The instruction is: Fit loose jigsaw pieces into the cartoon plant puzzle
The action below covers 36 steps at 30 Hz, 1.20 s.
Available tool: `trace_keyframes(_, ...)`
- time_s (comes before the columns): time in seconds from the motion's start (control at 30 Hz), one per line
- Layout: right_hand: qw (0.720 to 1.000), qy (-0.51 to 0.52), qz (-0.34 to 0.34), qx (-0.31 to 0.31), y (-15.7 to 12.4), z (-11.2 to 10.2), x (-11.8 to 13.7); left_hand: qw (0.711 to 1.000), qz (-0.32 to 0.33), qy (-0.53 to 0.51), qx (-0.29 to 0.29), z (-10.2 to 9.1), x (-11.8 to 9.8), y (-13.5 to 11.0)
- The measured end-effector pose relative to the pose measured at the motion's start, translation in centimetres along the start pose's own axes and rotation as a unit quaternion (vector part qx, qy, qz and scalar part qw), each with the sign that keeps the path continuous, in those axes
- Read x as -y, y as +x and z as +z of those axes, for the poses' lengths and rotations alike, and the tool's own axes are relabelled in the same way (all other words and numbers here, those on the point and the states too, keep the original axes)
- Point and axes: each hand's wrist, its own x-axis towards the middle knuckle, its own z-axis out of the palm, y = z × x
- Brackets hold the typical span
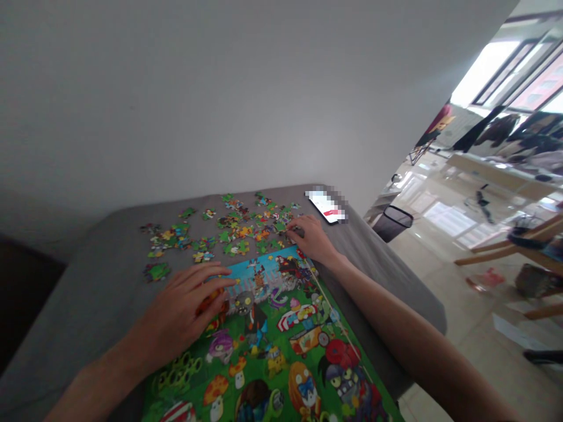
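Observation:
A colourful cartoon jigsaw puzzle (281,346) lies mostly assembled on a grey-covered table (101,293). My left hand (185,308) rests flat on the puzzle's upper left part, fingers stretched out and apart. My right hand (310,237) reaches past the puzzle's top right corner to the scattered loose pieces (229,231); its fingers curl down onto a piece at the edge of the pile, and what they grip is hidden. The loose pieces spread across the far half of the table.
A phone (328,206) with a lit screen lies at the table's far right corner. A plain wall stands behind the table. To the right are a glossy floor, a dark bin (393,223), wooden furniture legs and windows.

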Motion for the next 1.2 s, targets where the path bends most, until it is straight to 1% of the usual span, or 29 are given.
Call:
trace_keyframes(0.07, 0.999, 0.038, -0.010, 0.015, -0.8, -0.4, 0.9, 1.000, 0.005, -0.009, 0.001, 0.0, -0.8, 0.0)
trace_keyframes(0.1, 0.997, 0.070, -0.020, 0.034, -1.3, -0.6, 1.5, 1.000, 0.010, -0.011, 0.005, 0.0, -1.2, 0.1)
trace_keyframes(0.13, 0.991, 0.109, -0.035, 0.062, -2.1, -0.8, 2.1, 1.000, 0.019, -0.012, 0.011, 0.0, -1.7, 0.1)
trace_keyframes(0.2, 0.971, 0.181, -0.082, 0.132, -3.6, -0.9, 3.5, 0.998, 0.046, -0.012, 0.030, 0.0, -2.6, 0.2)
trace_keyframes(0.27, 0.950, 0.203, -0.132, 0.196, -5.0, -0.9, 4.7, 0.996, 0.074, -0.010, 0.045, 0.1, -3.2, 0.3)
trace_keyframes(0.33, 0.939, 0.195, -0.173, 0.223, -6.0, -0.8, 5.5, 0.995, 0.089, -0.006, 0.049, 0.2, -3.4, 0.3)
trace_keyframes(0.43, 0.942, 0.155, -0.205, 0.217, -6.6, -0.4, 5.9, 0.994, 0.097, 0.003, 0.050, 0.2, -3.3, 0.4)
trace_keyframes(0.53, 0.946, 0.110, -0.218, 0.213, -6.6, 0.0, 5.9, 0.993, 0.099, 0.007, 0.056, 0.1, -3.2, 0.4)
trace_keyframes(0.63, 0.946, 0.076, -0.232, 0.213, -6.8, 0.2, 6.0, 0.994, 0.087, 0.011, 0.068, 0.1, -3.3, 0.4)
trace_keyframes(0.93, 0.945, 0.021, -0.254, 0.205, -7.1, -0.3, 6.4, 0.995, 0.078, 0.012, 0.065, 1.0, -2.9, -0.5)
trace_keyframes(1.1, 0.949, 0.005, -0.251, 0.193, -7.3, 0.3, 6.2, 0.994, 0.052, -0.001, 0.095, 0.3, -3.2, 0.0)
trace_keyframes(1.2, 0.947, -0.013, -0.262, 0.187, -7.4, 0.5, 6.2, 0.992, 0.076, 0.007, 0.096, 0.0, -3.3, 0.2)
